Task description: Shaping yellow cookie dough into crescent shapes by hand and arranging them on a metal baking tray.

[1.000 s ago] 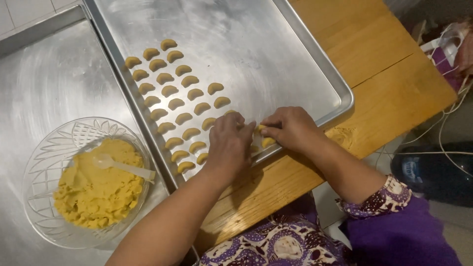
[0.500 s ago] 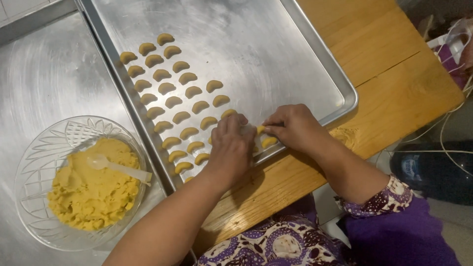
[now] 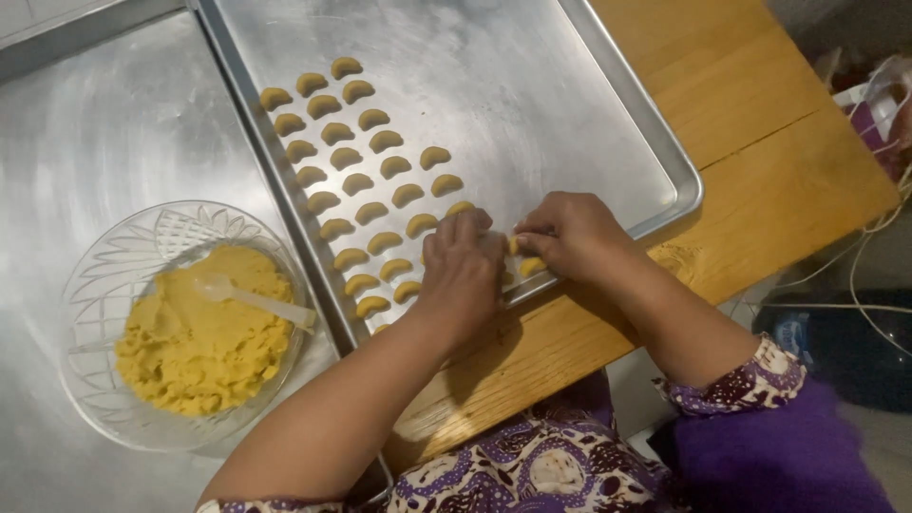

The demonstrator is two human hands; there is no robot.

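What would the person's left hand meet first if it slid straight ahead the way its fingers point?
Probably the nearest crescent dough pieces just beyond the left hand on the metal baking tray; depth is hard to judge.

Both forearms angled inward, left hand point(image 3: 463, 266) and right hand point(image 3: 568, 233) close — fingers curled

Both forearms are bare from the elbow down to the left hand point(image 3: 463, 275) and the right hand point(image 3: 570, 236), with no rings, watch or bracelets visible. The right arm's sleeve point(image 3: 750, 380) ends just above the elbow in a band of dark maroon and white floral print. Behind that cuff the cloth turns solid purple point(image 3: 779, 456). Across the lap runs patterned fabric point(image 3: 532, 465) in purple, maroon and white, with large pale blossoms and curling leaf shapes. A sliver of the same print shows at the left elbow.
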